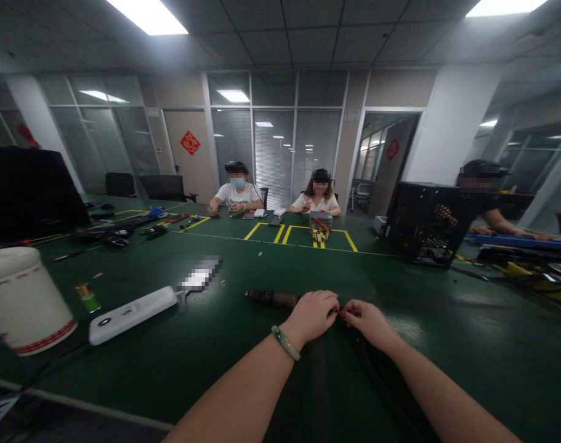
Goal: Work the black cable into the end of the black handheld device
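Note:
A dark, round-bodied tool that looks like an electric screwdriver (273,299) lies on the green table, its narrow nose pointing left. My left hand (313,314), with a jade-coloured bangle on the wrist, is closed over its rear end. Close against the left fingertips, my right hand (364,319) is pinched at the point where a thick black cable (375,369) meets the tool. From there the cable runs down toward the near table edge, between my forearms. The fingers cover the exact spot they grip.
At left stand a white paper cup (24,301), a small green bottle (88,298) and a white power strip (132,315), with a phone (201,274) beyond. A black computer case (423,224) stands at right. Across the table sit two people; another person works at far right.

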Demonstrator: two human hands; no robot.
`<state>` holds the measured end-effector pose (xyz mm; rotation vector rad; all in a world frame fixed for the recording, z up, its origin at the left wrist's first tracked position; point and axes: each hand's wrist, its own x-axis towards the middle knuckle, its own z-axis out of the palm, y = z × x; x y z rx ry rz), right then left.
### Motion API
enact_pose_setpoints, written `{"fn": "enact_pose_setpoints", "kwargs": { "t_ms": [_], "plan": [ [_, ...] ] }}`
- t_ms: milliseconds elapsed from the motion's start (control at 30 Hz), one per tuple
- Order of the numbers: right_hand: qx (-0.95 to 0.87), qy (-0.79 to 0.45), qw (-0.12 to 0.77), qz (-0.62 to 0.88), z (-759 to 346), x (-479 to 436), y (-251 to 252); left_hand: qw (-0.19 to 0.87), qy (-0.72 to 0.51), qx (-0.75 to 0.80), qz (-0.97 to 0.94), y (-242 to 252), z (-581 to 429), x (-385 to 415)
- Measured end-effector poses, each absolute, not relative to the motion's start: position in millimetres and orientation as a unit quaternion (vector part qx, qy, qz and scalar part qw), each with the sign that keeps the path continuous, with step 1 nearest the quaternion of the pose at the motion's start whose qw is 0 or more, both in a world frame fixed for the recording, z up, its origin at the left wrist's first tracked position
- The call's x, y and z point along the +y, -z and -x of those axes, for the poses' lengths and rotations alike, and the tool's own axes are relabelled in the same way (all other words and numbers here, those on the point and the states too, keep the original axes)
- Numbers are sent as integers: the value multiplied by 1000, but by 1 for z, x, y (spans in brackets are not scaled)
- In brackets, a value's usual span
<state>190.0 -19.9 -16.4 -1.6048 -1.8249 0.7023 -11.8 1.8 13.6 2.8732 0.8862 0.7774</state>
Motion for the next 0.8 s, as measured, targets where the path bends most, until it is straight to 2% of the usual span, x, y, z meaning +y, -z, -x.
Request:
{"fn": "enact_pose_setpoints", "kwargs": {
  "t_ms": [800],
  "plan": [
    [-691,-274,304,596,-191,-19,16,-13,-256,291,-922,-12,9,1]
  ]
}}
